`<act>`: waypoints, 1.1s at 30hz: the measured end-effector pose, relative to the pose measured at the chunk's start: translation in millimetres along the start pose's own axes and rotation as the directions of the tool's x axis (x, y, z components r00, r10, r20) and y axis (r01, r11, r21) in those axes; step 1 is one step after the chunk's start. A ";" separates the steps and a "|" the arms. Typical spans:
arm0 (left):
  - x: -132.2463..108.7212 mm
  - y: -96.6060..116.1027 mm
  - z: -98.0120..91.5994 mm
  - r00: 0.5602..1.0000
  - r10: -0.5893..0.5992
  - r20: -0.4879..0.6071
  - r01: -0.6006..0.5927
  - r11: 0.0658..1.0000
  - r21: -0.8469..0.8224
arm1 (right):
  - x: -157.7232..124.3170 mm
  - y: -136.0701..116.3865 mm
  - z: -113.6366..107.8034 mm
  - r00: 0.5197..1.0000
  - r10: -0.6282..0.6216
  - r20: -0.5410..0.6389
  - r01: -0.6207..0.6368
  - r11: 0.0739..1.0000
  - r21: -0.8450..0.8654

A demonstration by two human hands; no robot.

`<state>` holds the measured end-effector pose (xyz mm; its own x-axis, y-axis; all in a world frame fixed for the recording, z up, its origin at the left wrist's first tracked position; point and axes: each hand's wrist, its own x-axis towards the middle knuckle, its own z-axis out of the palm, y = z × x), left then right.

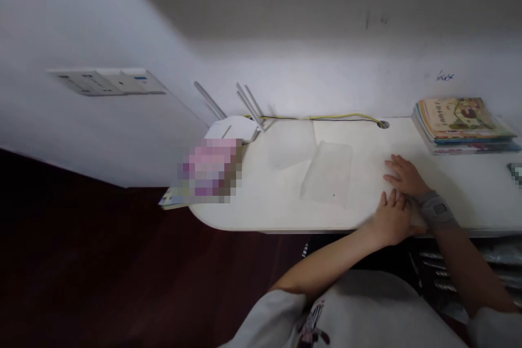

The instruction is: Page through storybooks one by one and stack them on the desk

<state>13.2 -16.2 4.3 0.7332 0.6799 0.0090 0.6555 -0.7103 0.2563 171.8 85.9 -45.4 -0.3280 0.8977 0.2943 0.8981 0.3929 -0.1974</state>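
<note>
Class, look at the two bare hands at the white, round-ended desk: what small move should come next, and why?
Probably ease the bare left hand leftward, clear of the right hand with its grey wristband: the two sit crowded together, while a whitish, translucent rectangular sheet lies on the desk to their left, with neither hand on it.

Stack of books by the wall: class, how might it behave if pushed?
The stack of books may slide apart, since its edges sit unevenly. It would probably feel heavy, as several books are piled together. Tipping seems unlikely: it lies low and flat.
</note>
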 end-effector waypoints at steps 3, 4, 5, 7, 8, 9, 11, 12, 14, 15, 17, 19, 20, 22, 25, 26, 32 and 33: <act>-6.2 -12.9 -13.9 0.988 0.156 0.004 -0.155 0.985 -0.071 | -3.1 -0.2 -4.2 0.990 -0.013 0.140 0.030 0.992 -0.123; -8.8 -22.9 -20.1 0.988 0.156 -0.016 -0.157 0.985 -0.074 | -3.4 1.2 -5.9 0.985 -0.019 0.171 0.044 0.989 -0.141; -12.3 -36.1 -26.9 0.993 0.112 -0.039 -0.114 0.991 -0.063 | -3.5 3.3 -7.6 0.980 -0.024 0.195 0.054 0.987 -0.150; -23.6 -70.3 -40.9 0.991 -0.099 -0.088 0.099 0.995 -0.004 | -2.9 9.4 -10.4 0.971 -0.032 0.238 0.070 0.986 -0.153; -31.7 -90.0 -47.3 0.971 -0.220 -0.096 0.223 0.974 0.032 | -2.6 13.0 -11.4 0.966 -0.034 0.255 0.074 0.986 -0.150; -41.7 -110.2 -52.7 0.938 -0.332 -0.101 0.339 0.939 0.060 | -2.4 16.9 -12.0 0.962 -0.035 0.270 0.077 0.986 -0.145; -65.7 -147.8 -59.6 0.867 -0.489 -0.099 0.498 0.861 0.105 | -2.9 24.6 -11.6 0.957 -0.033 0.290 0.075 0.988 -0.137; -78.9 -163.5 -60.9 0.836 -0.538 -0.109 0.548 0.828 0.118 | -3.6 28.4 -10.4 0.956 -0.030 0.292 0.072 0.988 -0.136; -104.3 -186.3 -60.4 0.791 -0.599 -0.127 0.611 0.782 0.122 | -5.3 35.4 -6.1 0.958 -0.030 0.286 0.070 0.989 -0.133; -115.2 -193.5 -59.5 0.776 -0.616 -0.137 0.630 0.767 0.119 | -6.1 38.5 -3.3 0.964 -0.022 0.266 0.062 0.988 -0.142; -132.0 -202.5 -59.5 0.763 -0.628 -0.151 0.645 0.755 0.118 | -7.0 43.4 2.3 0.969 -0.023 0.248 0.062 0.986 -0.153; -143.0 -210.3 -66.0 0.753 -0.630 -0.190 0.655 0.747 0.118 | -6.9 46.4 6.3 0.969 -0.015 0.245 0.055 0.986 -0.155; -147.5 -216.0 -72.6 0.736 -0.637 -0.231 0.670 0.733 0.115 | -6.7 47.2 7.4 0.969 -0.011 0.248 0.051 0.987 -0.153; -156.8 -233.4 -91.6 0.659 -0.670 -0.342 0.734 0.672 0.099 | -6.2 47.6 7.8 0.968 -0.006 0.249 0.045 0.988 -0.148; -174.0 -271.4 -122.3 0.437 -0.791 -0.429 0.883 0.468 0.035 | -6.4 46.9 6.9 0.971 -0.010 0.238 0.043 0.990 -0.137; -179.8 -284.0 -129.4 0.343 -0.853 -0.394 0.928 0.372 0.004 | -6.7 46.9 6.9 0.973 -0.010 0.230 0.041 0.990 -0.132; -190.9 -310.7 -126.8 0.126 -0.958 -0.258 0.987 0.148 -0.068 | -7.9 50.0 11.1 0.984 -0.035 0.177 0.050 0.996 -0.079; -189.4 -307.5 -124.6 0.134 -0.956 -0.260 0.985 0.157 -0.069 | -7.8 49.8 11.1 0.984 -0.040 0.172 0.053 0.996 -0.077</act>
<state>-349.8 96.1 44.2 -0.5757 0.8176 0.0078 0.8127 0.5711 0.1159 215.8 100.7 -67.9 -0.4088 0.9023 0.1367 0.8991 0.4239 -0.1092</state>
